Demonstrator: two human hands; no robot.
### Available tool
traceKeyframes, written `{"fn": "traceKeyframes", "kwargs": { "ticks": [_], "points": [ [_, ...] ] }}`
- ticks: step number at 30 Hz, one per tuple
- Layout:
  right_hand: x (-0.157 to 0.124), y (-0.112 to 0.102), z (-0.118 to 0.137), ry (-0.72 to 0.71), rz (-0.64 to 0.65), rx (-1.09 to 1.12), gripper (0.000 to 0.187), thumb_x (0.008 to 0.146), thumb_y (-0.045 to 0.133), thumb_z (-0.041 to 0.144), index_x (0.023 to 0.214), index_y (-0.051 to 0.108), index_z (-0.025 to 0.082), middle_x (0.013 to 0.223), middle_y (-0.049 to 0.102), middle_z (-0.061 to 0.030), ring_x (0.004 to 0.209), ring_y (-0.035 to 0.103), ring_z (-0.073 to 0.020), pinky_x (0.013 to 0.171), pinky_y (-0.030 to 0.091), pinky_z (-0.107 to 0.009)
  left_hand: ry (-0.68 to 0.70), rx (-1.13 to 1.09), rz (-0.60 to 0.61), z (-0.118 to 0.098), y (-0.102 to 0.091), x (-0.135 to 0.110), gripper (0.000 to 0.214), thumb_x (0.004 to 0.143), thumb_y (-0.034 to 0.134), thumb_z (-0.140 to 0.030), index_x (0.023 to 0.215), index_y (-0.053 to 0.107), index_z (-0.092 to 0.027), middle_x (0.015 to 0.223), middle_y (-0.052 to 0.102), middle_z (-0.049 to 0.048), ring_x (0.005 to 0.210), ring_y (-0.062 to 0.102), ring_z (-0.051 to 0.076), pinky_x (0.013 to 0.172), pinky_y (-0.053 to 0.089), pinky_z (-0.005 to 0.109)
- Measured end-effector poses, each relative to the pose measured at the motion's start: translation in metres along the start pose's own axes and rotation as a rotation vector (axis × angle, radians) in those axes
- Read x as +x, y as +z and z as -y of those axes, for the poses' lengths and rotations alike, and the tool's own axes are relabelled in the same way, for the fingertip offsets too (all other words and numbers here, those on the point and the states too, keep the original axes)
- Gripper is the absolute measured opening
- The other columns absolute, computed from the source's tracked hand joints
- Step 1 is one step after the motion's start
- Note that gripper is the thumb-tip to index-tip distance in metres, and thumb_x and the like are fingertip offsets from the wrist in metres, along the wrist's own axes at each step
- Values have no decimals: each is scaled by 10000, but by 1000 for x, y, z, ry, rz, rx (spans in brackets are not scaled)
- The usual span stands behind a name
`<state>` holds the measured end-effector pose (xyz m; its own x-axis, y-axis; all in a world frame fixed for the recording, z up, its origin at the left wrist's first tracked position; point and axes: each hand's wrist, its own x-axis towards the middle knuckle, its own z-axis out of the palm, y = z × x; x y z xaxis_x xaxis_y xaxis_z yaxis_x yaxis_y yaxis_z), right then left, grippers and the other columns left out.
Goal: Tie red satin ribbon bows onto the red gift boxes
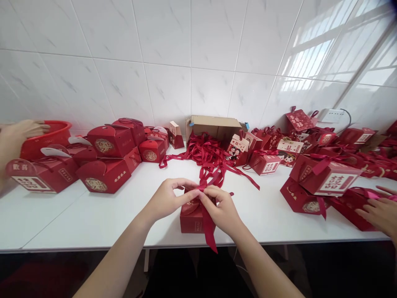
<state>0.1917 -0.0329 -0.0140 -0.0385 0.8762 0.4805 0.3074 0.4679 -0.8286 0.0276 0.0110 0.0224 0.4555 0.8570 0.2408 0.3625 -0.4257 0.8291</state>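
Observation:
A small red gift box [190, 221] stands upright near the table's front edge, directly before me. Dark red ribbon [209, 227] crosses its top, and one loose tail hangs down the front past the table edge. Both my hands meet over the lid. My left hand [169, 198], with thumb and fingers pinched, grips the ribbon at the top left. From the right, my right hand [221, 207] pinches the same ribbon beside the left thumb. The fingers partly hide where the ribbon crosses itself, so I cannot tell whether it is knotted.
Behind the box, a cardboard carton [214, 121] spills a heap of red ribbons [203, 147]. Red boxes [105, 176] are stacked at left beside a red basin [58, 132] touched by another person's hand. Ribboned boxes [328, 176] stand at right, near another person's hand [380, 211].

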Motion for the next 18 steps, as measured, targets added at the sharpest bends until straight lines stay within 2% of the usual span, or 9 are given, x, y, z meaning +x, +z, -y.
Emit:
{"fn": "traceKeyframes", "kwargs": {
  "ticks": [4, 7, 10, 13, 18],
  "points": [
    [-3, 7, -1, 51, -110, 51, 213, 859, 548, 280, 694, 636, 178, 678, 630, -28, 651, 544, -153, 609, 422, -267, -6, 13, -119, 8, 7, -16, 212, 805, 628, -388, 837, 731, -206, 873, 734, 35, 854, 662, 203, 792, 504, 294],
    [-4, 14, 0, 140, -231, 188, 82, 824, 598, 262, 869, 574, 198, 677, 672, -4, 635, 595, -155, 603, 446, -262, 50, -8, -191, 11, 16, -19, 189, 847, 584, -356, 830, 694, -203, 866, 721, 22, 868, 656, 187, 793, 503, 275],
    [-4, 16, 0, 161, -242, 271, 169, 808, 624, 253, 917, 500, 217, 650, 669, 25, 653, 635, -157, 608, 467, -253, 94, -56, -194, 13, 22, -20, 175, 883, 536, -324, 824, 640, -196, 899, 704, 17, 893, 647, 170, 813, 501, 265],
    [-4, 14, 0, 111, -214, 183, 56, 825, 602, 248, 847, 582, 201, 720, 684, -5, 679, 639, -152, 621, 481, -255, 127, -71, -174, 12, 24, -20, 167, 892, 512, -307, 841, 621, -190, 898, 694, 24, 880, 643, 168, 810, 507, 275],
    [-3, 9, -2, 22, -204, -44, 150, 842, 580, 209, 908, 713, 190, 844, 718, -54, 784, 648, -184, 717, 511, -308, 130, 9, -211, 9, 23, -19, 98, 823, 589, -270, 829, 639, -186, 869, 710, 30, 847, 656, 183, 800, 520, 297]
  ]
}}
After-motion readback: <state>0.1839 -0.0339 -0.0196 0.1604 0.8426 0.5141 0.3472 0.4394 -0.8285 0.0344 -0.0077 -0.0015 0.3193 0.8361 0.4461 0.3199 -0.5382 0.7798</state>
